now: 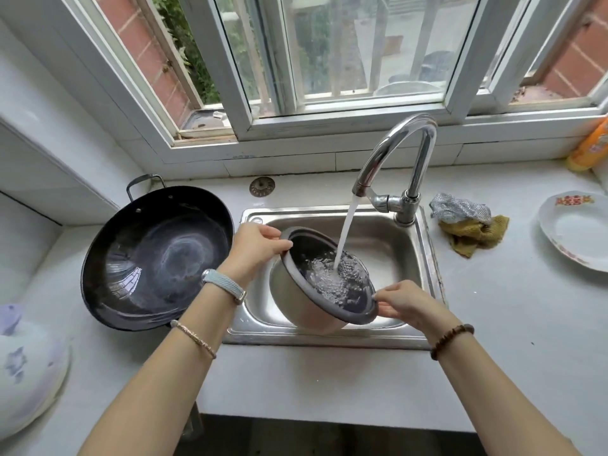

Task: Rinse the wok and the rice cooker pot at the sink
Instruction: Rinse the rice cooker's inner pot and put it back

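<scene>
Your left hand (253, 248) has its fingers curled over the far left rim of the rice cooker pot (289, 299), pinching it from above. Your right hand (408, 306) grips the opposite, near right rim, thumb on top and fingers tucked beneath. Between the two grips the pot hangs tilted inside the sink (391, 248), with its dark inside turned up and to the right. Its steel wall is just above the basin floor, though you cannot tell whether it touches.

The water stream (345, 232) from the faucet (406, 149) falls into the pot's middle and froths in the pooled water there. The spout sits above and behind the pot, well apart from the rim.

The basin has open room behind the pot and to its right, and little at its near edge. The wok (154, 258) lies open side up on the countertop (493, 350) just left of the sink, with its rim close to your left wrist. On the right, a silver mesh scrubber (459, 209) and a mustard cloth (473, 238) lie bunched beside the faucet base. A white plate (579, 235) lies further along.
</scene>
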`<state>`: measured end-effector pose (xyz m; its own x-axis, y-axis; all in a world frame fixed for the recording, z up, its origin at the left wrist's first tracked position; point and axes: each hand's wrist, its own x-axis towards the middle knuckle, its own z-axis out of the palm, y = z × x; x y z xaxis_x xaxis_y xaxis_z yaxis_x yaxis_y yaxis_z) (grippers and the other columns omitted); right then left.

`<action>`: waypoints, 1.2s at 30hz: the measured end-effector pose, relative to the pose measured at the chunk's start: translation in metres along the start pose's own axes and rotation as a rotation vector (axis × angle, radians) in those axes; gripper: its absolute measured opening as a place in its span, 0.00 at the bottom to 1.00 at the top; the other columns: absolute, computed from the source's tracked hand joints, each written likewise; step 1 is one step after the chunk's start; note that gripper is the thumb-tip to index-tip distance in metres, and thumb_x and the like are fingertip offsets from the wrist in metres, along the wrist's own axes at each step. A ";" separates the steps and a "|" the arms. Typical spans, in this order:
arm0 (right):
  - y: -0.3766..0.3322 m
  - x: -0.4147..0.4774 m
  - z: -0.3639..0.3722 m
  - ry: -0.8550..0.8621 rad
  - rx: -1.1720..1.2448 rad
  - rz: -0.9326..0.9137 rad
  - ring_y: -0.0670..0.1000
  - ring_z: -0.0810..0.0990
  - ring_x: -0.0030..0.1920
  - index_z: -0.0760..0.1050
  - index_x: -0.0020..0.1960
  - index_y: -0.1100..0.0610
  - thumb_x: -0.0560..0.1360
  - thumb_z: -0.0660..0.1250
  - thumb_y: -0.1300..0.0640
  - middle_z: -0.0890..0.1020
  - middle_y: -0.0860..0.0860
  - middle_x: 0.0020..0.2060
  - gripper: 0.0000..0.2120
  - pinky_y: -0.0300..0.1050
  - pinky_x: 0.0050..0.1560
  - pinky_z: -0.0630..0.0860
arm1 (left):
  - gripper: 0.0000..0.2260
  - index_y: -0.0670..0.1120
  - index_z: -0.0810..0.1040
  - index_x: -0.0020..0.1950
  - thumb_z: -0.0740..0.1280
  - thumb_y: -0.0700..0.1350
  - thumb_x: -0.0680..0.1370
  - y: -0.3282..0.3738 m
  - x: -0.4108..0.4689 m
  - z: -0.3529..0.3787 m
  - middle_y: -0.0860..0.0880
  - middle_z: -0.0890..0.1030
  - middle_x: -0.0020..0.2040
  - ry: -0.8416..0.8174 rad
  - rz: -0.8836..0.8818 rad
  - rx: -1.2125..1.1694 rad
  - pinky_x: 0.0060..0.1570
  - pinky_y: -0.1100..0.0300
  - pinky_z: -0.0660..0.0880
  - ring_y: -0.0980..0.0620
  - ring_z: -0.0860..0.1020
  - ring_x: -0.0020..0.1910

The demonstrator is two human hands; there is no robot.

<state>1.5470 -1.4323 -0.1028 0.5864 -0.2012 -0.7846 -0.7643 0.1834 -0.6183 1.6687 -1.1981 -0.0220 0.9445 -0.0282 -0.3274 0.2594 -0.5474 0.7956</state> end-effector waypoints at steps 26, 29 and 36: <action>0.026 -0.020 0.070 -0.378 0.448 0.285 0.53 0.76 0.38 0.71 0.38 0.69 0.78 0.58 0.73 0.80 0.58 0.25 0.11 0.40 0.38 0.78 | 0.07 0.44 0.82 0.41 0.75 0.46 0.70 0.058 0.012 -0.018 0.47 0.76 0.35 -0.011 -0.010 0.296 0.35 0.62 0.68 0.51 0.71 0.35; 0.026 -0.019 0.077 -0.390 0.422 0.281 0.52 0.76 0.38 0.72 0.36 0.67 0.77 0.58 0.72 0.79 0.58 0.27 0.12 0.39 0.38 0.77 | 0.08 0.45 0.80 0.38 0.75 0.47 0.69 0.065 0.013 -0.016 0.46 0.74 0.37 -0.002 0.013 0.350 0.38 0.60 0.67 0.49 0.69 0.38; 0.023 -0.019 0.085 -0.425 0.449 0.327 0.50 0.80 0.23 0.71 0.38 0.67 0.78 0.58 0.70 0.79 0.58 0.24 0.11 0.38 0.32 0.79 | 0.11 0.41 0.86 0.44 0.76 0.48 0.69 0.076 0.009 -0.017 0.49 0.81 0.39 0.027 0.071 0.388 0.44 0.58 0.72 0.51 0.76 0.44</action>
<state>1.5411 -1.3423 -0.1064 0.4691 0.3092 -0.8273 -0.7886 0.5683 -0.2347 1.6999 -1.2256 0.0442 0.9635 -0.0583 -0.2612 0.1026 -0.8207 0.5620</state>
